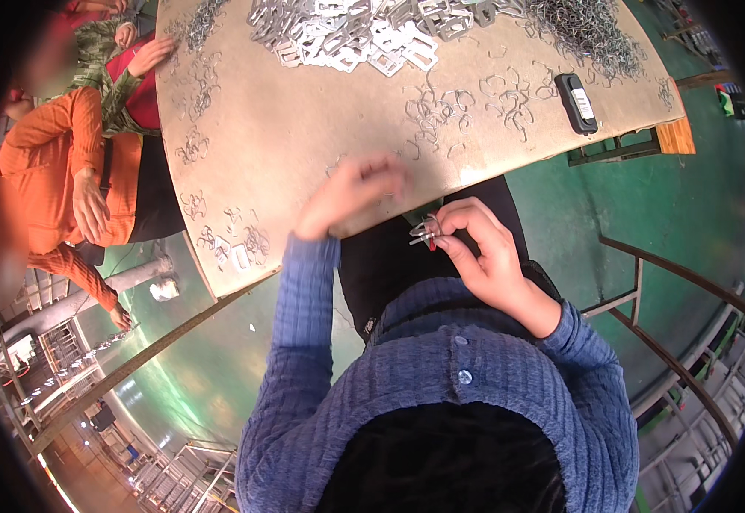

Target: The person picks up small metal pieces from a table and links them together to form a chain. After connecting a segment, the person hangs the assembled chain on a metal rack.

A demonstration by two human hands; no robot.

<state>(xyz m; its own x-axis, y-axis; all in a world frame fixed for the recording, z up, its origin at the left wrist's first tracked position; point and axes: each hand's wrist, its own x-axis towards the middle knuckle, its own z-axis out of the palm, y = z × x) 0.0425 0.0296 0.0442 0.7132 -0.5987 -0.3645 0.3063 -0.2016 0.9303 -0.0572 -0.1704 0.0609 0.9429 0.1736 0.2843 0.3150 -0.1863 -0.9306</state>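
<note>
My right hand (494,261) is closed in front of my lap, just off the table's near edge. Thumb and fingers pinch a small metal piece with bent wire on it (422,232); a bit of red shows beside it. Blurred by motion, my left hand (351,195) hovers at the table's near edge, and whether it holds anything cannot be made out. Loose bent wire hooks (434,111) lie scattered on the brown table (295,120) beyond my hands.
A heap of flat metal frames (347,34) covers the far middle, with a pile of wire hooks (591,38) at far right. Near the right edge lies a black device (576,103). A person in orange (56,154) sits at left; metal rails (646,256) stand at right.
</note>
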